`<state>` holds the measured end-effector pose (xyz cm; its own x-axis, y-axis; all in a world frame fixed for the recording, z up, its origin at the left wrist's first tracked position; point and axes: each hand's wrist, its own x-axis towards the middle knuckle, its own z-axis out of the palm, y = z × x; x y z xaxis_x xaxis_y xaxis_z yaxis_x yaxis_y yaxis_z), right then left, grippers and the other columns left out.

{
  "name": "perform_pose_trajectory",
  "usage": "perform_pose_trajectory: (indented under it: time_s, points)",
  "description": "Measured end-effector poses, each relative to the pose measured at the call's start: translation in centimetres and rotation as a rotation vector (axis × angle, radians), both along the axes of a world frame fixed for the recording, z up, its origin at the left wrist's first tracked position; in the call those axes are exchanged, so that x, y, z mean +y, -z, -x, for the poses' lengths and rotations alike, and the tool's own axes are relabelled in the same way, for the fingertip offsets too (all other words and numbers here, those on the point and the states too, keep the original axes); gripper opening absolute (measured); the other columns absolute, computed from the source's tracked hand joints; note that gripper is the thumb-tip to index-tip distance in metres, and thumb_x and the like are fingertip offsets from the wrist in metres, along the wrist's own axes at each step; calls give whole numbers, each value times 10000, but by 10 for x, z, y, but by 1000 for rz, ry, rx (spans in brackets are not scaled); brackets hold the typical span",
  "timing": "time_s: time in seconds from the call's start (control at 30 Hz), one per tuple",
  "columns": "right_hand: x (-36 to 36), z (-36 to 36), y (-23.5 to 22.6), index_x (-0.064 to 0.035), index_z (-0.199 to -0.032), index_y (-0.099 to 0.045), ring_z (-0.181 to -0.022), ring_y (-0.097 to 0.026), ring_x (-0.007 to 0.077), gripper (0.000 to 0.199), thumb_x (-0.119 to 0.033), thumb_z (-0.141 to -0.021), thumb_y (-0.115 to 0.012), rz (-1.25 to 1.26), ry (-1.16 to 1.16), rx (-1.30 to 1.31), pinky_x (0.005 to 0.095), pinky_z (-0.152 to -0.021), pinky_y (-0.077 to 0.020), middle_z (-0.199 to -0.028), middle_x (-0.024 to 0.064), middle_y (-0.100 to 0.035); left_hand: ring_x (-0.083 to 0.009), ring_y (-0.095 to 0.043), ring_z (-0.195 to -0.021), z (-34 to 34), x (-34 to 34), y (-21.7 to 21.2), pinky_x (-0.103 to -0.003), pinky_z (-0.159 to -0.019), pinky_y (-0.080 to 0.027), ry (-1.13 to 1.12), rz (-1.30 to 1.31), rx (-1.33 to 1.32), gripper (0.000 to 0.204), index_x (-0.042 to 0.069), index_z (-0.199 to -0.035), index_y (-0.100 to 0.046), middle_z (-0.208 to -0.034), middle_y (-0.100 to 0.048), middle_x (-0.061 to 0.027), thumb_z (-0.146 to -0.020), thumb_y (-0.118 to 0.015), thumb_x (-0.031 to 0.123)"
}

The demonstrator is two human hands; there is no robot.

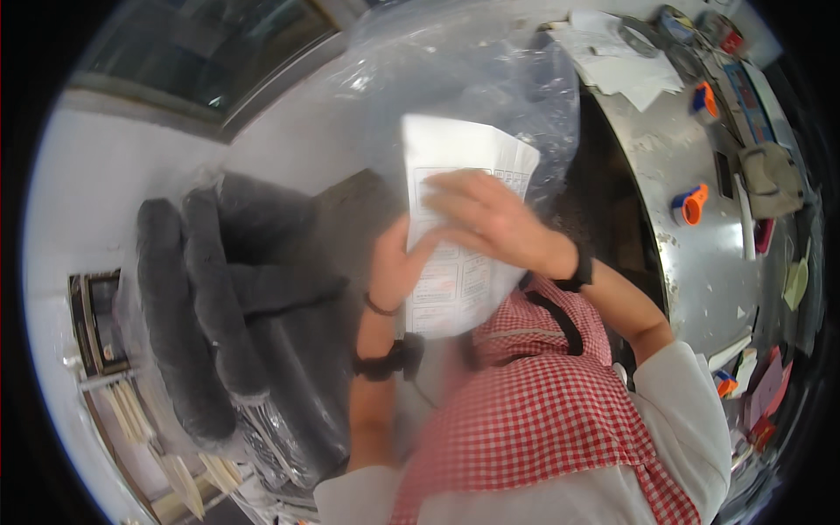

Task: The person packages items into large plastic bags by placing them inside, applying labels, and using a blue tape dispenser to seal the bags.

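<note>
My left hand [395, 265] holds the lower left edge of a white printed paper sheet [457, 166] in front of my chest. My right hand [486, 219] lies over the middle of the same sheet, fingers spread and blurred. The sheet sits against or inside a large clear plastic bag [477, 79] that rises above it. Both wrists wear dark bands. A red-and-white checked apron [534, 411] covers my front below the hands.
A stack of dark grey padded rolls wrapped in clear plastic [219, 324] lies to the left. A metal table [691, 262] on the right carries orange-and-blue tape dispensers [691, 203], papers [626, 61] and small coloured items. A window [201, 52] is at the upper left.
</note>
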<state>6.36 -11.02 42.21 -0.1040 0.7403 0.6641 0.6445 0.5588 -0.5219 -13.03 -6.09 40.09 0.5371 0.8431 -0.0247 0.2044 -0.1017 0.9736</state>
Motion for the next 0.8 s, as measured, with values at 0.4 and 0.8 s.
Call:
perform_pose_trajectory:
  time_s: [0.4, 0.8]
  points:
    - [55, 111, 9, -35, -850, -606, -749, -606, 248, 149, -80, -725, -672, -69, -484, 172, 332, -632, -517, -826, 68, -605, -352, -498, -626, 88, -32, -47, -393, -548, -399, -395, -502, 469, 167, -8, -743, -525, -715, -510, -180, -769, -664, 81]
    - [91, 96, 21, -46, -905, -625, -773, -612, 282, 194, -91, -732, -702, 193, -740, 385, 362, -669, -514, -852, 77, -617, -227, -482, -585, 46, -36, -47, -307, -546, -400, -754, -389, 500, 104, -6, -833, -585, -691, -517, -113, -766, -663, 7]
